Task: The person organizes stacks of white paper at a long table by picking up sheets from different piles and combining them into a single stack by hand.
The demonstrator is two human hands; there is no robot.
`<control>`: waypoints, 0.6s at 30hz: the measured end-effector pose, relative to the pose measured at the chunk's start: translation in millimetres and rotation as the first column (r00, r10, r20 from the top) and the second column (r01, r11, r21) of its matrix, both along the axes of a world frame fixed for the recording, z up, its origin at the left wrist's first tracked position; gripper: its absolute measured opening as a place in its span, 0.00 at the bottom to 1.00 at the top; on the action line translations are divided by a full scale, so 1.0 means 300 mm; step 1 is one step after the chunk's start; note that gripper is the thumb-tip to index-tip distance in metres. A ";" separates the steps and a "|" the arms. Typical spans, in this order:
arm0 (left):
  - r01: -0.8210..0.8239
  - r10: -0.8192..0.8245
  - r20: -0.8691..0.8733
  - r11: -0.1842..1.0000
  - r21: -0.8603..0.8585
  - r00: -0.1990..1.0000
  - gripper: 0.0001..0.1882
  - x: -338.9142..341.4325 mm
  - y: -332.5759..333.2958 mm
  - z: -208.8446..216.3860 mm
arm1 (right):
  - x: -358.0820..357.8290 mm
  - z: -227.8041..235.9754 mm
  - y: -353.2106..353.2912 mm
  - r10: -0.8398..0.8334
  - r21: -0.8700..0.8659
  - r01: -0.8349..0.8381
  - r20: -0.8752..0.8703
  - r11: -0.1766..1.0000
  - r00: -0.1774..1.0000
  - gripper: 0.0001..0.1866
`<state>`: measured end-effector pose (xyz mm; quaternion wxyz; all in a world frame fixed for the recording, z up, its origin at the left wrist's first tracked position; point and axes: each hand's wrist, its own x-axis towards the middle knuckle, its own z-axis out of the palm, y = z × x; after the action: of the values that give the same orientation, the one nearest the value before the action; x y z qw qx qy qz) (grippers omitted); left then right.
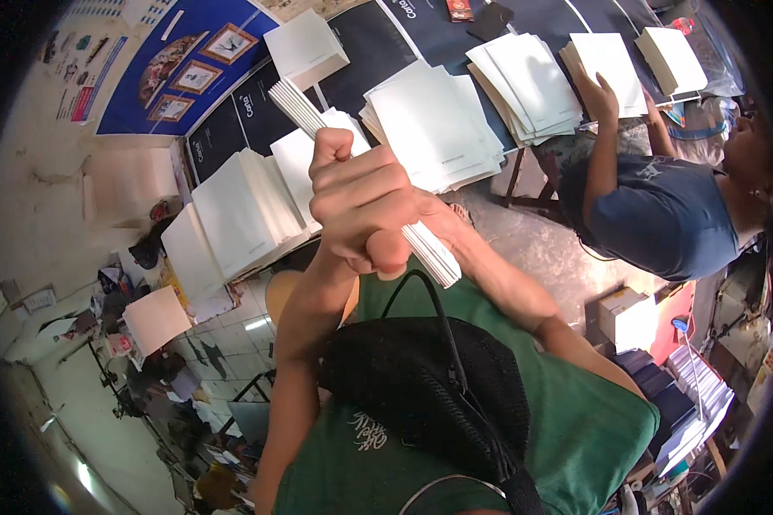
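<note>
In front of my chest I hold a thin bundle of white folded paper point(435, 257) tilted, with its layered edge turned up toward me. My left hand point(361, 202) is closed round its middle, the fingers curled over it and the thumb below. On the other side of the bundle is my right hand point(438, 216), mostly hidden behind the left hand and the paper; its fingers do not show. Just beyond my hands lie a stack of white sheets point(318, 163) and a wider, fanned stack point(434, 120) on the dark-covered table point(365, 43).
More white paper stacks point(240, 206) line the table to the left, and others point(524, 86) to the right. A co-worker in a dark shirt point(661, 215) handles a stack point(608, 69) at the right. A cardboard box point(627, 318) stands lower right.
</note>
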<state>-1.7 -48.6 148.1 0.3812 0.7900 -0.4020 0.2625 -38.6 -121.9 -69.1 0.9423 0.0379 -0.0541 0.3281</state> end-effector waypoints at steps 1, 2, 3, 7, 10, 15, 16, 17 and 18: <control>-0.001 0.001 0.000 1.000 -0.015 1.000 0.43 0.000 -0.004 -0.005 | 0.001 0.018 -0.009 0.012 -0.025 -0.012 0.004 1.000 1.000 0.20; -0.026 0.026 -0.007 1.000 -0.009 1.000 0.42 -0.005 0.006 -0.015 | -0.002 0.122 -0.069 0.101 -0.136 -0.111 -0.073 0.984 0.992 0.20; -0.050 0.050 -0.014 0.999 -0.002 0.999 0.42 -0.010 0.016 -0.025 | -0.005 0.175 -0.098 0.179 -0.239 -0.214 -0.158 0.947 0.971 0.20; -0.043 0.042 -0.015 0.998 -0.044 0.999 0.41 -0.007 -0.010 -0.022 | -0.018 0.169 -0.107 0.185 -0.236 -0.215 -0.146 0.948 0.972 0.22; -0.018 0.021 0.039 0.997 -0.081 0.999 0.37 0.003 -0.016 -0.023 | -0.020 0.157 -0.110 0.183 -0.246 -0.210 -0.127 0.946 0.975 0.23; -0.219 0.231 0.034 0.952 -0.215 0.972 0.14 -0.004 -0.010 -0.050 | 0.001 0.209 -0.153 0.032 -0.414 -0.128 -0.231 0.901 0.972 0.25; -0.329 0.322 -0.067 0.914 -0.236 0.944 0.09 -0.016 0.005 -0.061 | 0.012 0.208 -0.164 -0.006 -0.457 -0.079 -0.183 0.886 0.983 0.25; -0.434 0.402 -0.171 0.868 -0.240 0.899 0.19 -0.029 0.017 -0.064 | 0.029 0.210 -0.185 -0.041 -0.496 -0.030 -0.132 0.868 0.990 0.25; -0.441 0.281 -0.450 0.844 -0.304 0.848 0.23 -0.060 0.015 -0.056 | 0.036 0.210 -0.219 -0.080 -0.530 0.030 -0.072 0.848 0.994 0.25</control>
<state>-19.8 -44.0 131.2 0.5470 0.7946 -0.0974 0.2447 -27.6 -187.7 -6.3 0.9271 -0.2089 0.0799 0.3009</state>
